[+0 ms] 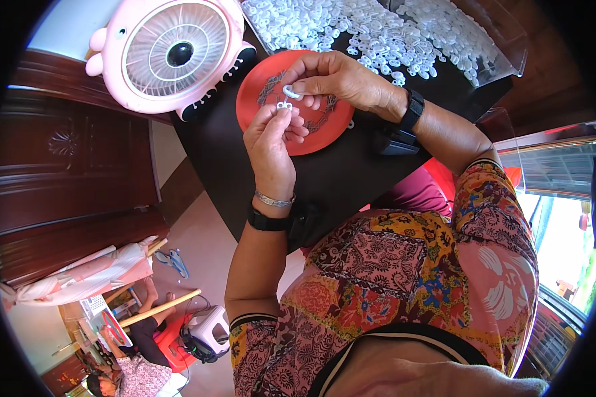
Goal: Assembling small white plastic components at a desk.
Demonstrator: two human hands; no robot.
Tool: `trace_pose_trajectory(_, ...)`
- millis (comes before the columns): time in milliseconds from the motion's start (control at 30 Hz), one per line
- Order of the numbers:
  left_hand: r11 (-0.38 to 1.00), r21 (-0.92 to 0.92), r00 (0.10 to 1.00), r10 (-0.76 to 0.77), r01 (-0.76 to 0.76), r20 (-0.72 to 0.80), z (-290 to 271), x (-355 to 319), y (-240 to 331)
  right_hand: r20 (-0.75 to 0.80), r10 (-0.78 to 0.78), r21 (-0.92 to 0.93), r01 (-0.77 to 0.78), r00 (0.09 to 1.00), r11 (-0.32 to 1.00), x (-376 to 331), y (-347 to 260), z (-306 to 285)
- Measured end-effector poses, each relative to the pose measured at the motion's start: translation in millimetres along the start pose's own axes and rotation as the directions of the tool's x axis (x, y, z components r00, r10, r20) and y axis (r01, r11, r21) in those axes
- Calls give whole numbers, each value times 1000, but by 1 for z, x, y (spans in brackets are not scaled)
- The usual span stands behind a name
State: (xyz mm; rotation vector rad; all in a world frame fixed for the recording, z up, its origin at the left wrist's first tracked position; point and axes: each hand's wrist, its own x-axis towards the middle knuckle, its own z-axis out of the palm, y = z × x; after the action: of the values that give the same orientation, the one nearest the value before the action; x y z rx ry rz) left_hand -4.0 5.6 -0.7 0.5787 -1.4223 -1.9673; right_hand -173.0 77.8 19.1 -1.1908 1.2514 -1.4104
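Note:
Over a round red plate (314, 142), my two hands are close together. My left hand (271, 135) pinches a small white plastic piece (284, 105) with holes between thumb and fingers. Just above it, my right hand (334, 79) grips a small white oval plastic piece (289, 91) between thumb and index finger. A thin pin seems to stand between the two pieces, too small to make out well. Many small thin grey pieces (271, 85) lie on the plate, partly hidden behind my hands.
Heaps of small white plastic pieces (371, 33) cover the far side of the dark table (212, 159), some in a clear tray (503, 69). A pink animal-shaped fan (179, 53) stands at the far left. Another person (142, 364) sits low at the lower left.

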Motion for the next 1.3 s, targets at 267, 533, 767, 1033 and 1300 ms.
trace_pose_trajectory(267, 1000, 5, 1000, -1, 1, -9, 1, -1, 2, 19, 45, 96, -47, 999, 994, 0, -2, -1)
trace_pose_trajectory(533, 1000, 21, 1000, 3, -3, -3, 3, -1, 3, 64, 80, 152, -89, 995, 984, 1, 1, -5)
trace_pose_trajectory(767, 1000, 11, 1000, 6, -6, 4, 3, -3, 5, 80, 79, 185, -92, 994, 978, 2, 1, -4)
trace_pose_trajectory(1033, 997, 66, 999, -35, 37, -26, 2, -3, 7, 59, 60, 125, -67, 996, 990, 1, 0, -4)
trace_pose_trajectory(1300, 993, 113, 1000, -14, 17, -27, 1, -4, 6, 38, -34, -112, 38, 999, 993, -3, -4, 0)
